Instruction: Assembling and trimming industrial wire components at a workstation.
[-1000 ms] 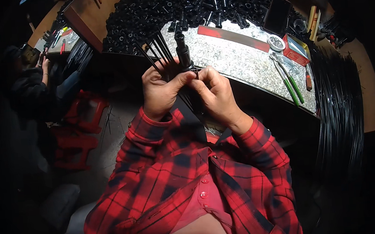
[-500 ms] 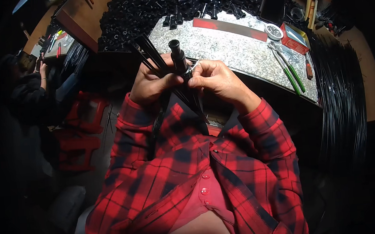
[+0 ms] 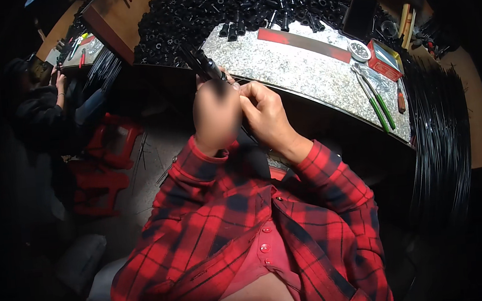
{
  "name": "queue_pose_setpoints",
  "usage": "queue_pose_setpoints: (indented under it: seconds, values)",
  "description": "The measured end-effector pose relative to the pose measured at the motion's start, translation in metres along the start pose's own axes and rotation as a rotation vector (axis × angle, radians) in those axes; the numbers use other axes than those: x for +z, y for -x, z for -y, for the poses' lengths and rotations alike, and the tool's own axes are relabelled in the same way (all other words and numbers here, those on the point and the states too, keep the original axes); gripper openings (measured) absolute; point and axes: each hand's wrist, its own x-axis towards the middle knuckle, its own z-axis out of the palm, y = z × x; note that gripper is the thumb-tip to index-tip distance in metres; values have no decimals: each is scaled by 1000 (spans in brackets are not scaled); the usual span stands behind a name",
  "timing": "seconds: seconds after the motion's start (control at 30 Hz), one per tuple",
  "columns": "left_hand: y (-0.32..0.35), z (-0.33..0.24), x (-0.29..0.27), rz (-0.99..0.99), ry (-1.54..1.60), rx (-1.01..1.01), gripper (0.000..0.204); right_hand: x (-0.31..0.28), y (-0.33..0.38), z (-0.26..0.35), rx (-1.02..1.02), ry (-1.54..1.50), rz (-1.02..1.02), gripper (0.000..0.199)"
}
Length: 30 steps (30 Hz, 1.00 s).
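While the left hand (image 3: 216, 118) curls closed just in front of the table (image 3: 297, 69), a black tube (image 3: 213, 69) pokes up from its grip, tilted, with thin black rods (image 3: 189, 55) beside it. Close by, before the same table, the right hand (image 3: 263, 113) bends its fingers inward; from where I stand I can't tell how tightly its fingertips close, or on what. Black parts (image 3: 235, 6) heap along the table's far side, behind a red-and-grey strip (image 3: 303, 45). Toward the table's right end lie a round white dish (image 3: 359, 51), a red box (image 3: 384, 61), green-handled pliers (image 3: 375, 106) and a screwdriver (image 3: 401, 101); past that end hang long dark rods (image 3: 437, 129).
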Motion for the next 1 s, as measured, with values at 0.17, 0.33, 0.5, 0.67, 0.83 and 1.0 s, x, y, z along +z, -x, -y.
queue_pose_setpoints:
  seconds: [0.17,0.33,0.5,0.67,0.83,1.0]
  values:
    - [-1,-5,-15,164,-82,-24,21,-8,0,0,68,-72,79,15]
    - [2,-5,-14,154,-111,2,18,-13,-1,-11,224,-205,181,15]
    - [6,-1,-13,165,29,-12,18,-21,-2,-10,338,-318,287,10]
    - [9,2,-9,147,-26,26,17,-22,-1,-13,344,-363,272,12]
    - [10,2,-1,208,-13,23,17,-40,5,-9,196,-162,218,19]
    - [-3,-7,-2,105,21,39,17,-131,10,10,-153,510,58,28]
